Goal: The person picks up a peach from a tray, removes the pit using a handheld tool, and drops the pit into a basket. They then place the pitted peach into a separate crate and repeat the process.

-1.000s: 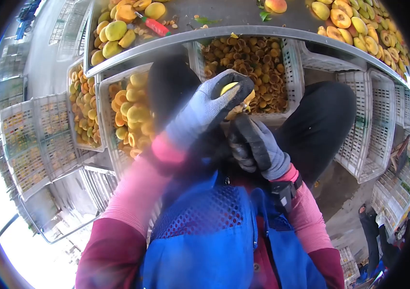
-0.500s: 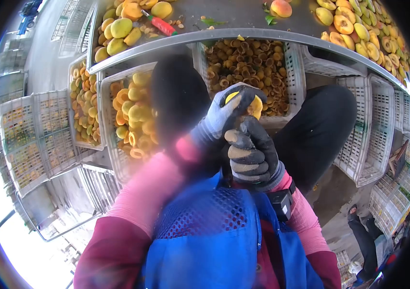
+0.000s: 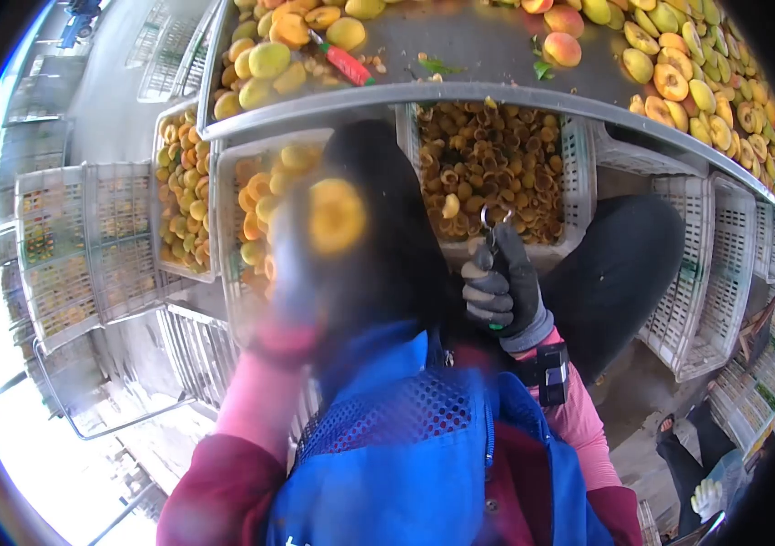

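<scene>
My left hand (image 3: 293,259), gloved and smeared by motion, is over the left crate with a yellow peach half (image 3: 337,217) at its fingers. The half's cut face is toward me, with a round hollow in the middle. My right hand (image 3: 500,289), in a grey and black glove, is closed around the handle of a pitting tool, whose metal loop (image 3: 497,215) points up and away. Beyond the loop, a pale piece of fruit (image 3: 450,206) is over the crate of brown scooped-out scraps (image 3: 488,164). Most of the tool's handle is hidden in my fist.
A metal-edged table (image 3: 488,55) holds heaped peach halves (image 3: 674,82), whole peaches (image 3: 562,49) and a red-handled tool (image 3: 347,65). The crate (image 3: 228,209) by my left knee holds peach halves. More crates (image 3: 715,264) stand at both sides. Another person's gloved hand (image 3: 706,500) shows at lower right.
My hands were together around the peach; now they are apart. The left has swung left with the peach half. The right has moved slightly right, its tool's loop now showing.
</scene>
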A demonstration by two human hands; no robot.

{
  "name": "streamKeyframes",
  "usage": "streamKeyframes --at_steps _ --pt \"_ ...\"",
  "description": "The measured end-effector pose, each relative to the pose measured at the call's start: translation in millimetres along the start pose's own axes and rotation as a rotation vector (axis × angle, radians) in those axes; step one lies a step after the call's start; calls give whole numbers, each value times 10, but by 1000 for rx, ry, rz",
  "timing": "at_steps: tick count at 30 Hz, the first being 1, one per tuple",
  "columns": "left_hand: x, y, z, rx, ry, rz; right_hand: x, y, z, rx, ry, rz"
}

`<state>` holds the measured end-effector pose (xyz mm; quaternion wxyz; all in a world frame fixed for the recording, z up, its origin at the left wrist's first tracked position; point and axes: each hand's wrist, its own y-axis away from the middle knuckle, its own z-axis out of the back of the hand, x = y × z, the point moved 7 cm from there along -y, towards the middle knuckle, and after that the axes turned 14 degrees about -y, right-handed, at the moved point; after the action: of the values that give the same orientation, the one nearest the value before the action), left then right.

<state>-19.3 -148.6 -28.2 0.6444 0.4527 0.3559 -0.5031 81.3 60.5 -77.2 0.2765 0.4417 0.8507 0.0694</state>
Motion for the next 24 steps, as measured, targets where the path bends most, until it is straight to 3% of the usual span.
streamKeyframes --at_steps 2,4,7,9,10,11,12,13,15,16,17,18,19,22,23,24 --pt "264 -170 676 12 -477 -204 43 -42 61 67 -38 -52" --pt "101 -161 854 195 -1629 18 67 -62 126 67 -55 -84" --pt "-279 -398 811 -6 -1524 -115 153 -142 286 -96 0 -49" --pt "-723 -714 404 -40 -1097 -254 205 -151 350 -264 70 16" --pt "-809 -954 210 -2 -952 -204 219 -173 334 -311 76 49" --pt "-1040 -1203 -17 -23 -989 -518 234 -185 324 -354 80 88" --pt "-1376 -1395 -283 -158 -1164 -640 285 -171 329 -395 85 132" --pt "-1585 -1675 -484 -177 -1118 -713 323 -186 418 -277 -11 42" --pt "-1844 -2378 -879 -166 -1160 -874 448 -67 229 -497 216 211" --pt "-1932 -2745 -1096 -129 -1198 -674 508 -10 157 -610 327 295" --pt "-1990 -2953 -1301 -75 -1191 -841 546 -17 223 -660 317 325" --pt "-1763 -3484 -1422 25 -892 -448 557 -36 244 -643 299 330" --pt "-1612 -3596 -1691 115 -1085 -496 572 -53 259 -626 281 333" --pt "-1539 -3619 -2152 206 -1229 -429 629 -95 230 -577 238 337" --pt "-1412 -3687 -2274 358 -1145 -588 641 -110 217 -566 291 389" --pt "-1438 -3478 -2314 312 -1245 -606 658 -93 219 -559 346 440"
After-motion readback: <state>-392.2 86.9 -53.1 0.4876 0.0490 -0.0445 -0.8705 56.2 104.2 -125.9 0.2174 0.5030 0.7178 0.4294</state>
